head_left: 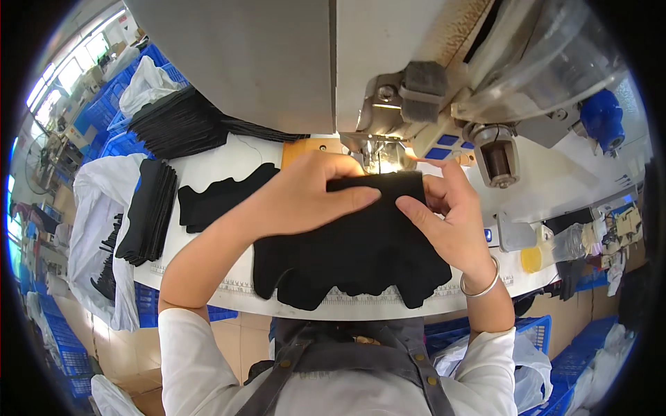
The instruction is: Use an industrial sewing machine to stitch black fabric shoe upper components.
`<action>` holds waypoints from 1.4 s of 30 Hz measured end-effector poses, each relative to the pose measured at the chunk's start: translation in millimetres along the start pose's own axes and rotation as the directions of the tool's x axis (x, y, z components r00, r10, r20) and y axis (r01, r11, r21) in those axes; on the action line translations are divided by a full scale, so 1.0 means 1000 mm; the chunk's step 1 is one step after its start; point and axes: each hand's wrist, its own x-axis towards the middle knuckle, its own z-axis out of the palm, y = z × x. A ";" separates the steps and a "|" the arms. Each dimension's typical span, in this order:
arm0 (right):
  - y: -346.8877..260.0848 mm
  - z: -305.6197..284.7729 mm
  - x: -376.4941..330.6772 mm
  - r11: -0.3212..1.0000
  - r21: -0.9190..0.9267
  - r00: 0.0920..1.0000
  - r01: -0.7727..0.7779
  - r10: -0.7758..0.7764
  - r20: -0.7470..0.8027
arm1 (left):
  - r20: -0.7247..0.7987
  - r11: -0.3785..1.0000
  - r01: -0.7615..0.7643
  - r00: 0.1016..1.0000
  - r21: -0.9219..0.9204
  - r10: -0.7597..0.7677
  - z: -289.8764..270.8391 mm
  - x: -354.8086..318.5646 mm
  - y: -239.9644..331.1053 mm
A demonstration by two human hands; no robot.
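A black fabric piece (pixel 347 256) with a wavy lower edge lies over the front of the white sewing table, its straight far edge close to the lit needle area (pixel 381 158) of a sewing machine. My left hand (pixel 316 191) grips that far edge, thumb on top and fingers curled beyond it, partly hidden. At the upper right corner, my right hand (pixel 447 211) pinches the cloth between thumb and fingers, with the index finger stretched toward the machine. Another black fabric piece (pixel 225 197) rests flat behind my left forearm.
Stacked black pieces (pixel 177 125) sit at the back left, and another stack (pixel 149 211) leans by a white plastic bag (pixel 100 243). The machine head (pixel 277 62) overhangs the work. A thread bobbin holder (pixel 496 156) and a grey metal plate (pixel 517 236) are at right. Blue crates (pixel 534 333) flank my seat.
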 end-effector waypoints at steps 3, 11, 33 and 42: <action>0.003 0.001 0.003 0.994 -0.044 0.995 -0.097 0.095 -0.038 | 0.029 0.983 0.048 0.999 -0.179 -0.043 -0.008 0.010 -0.015; 0.005 0.002 0.008 0.996 -0.091 0.999 0.012 -0.015 -0.041 | 0.010 0.949 0.087 0.996 -0.303 -0.088 -0.002 0.018 -0.026; 0.007 0.001 0.015 0.999 -0.032 0.998 0.043 -0.044 -0.033 | -0.032 0.908 0.029 0.998 -0.418 -0.046 0.001 0.017 -0.024; 0.008 0.000 0.018 0.994 -0.055 0.993 0.093 -0.097 -0.064 | 0.241 0.965 0.068 0.970 -0.252 -0.005 -0.031 0.005 -0.043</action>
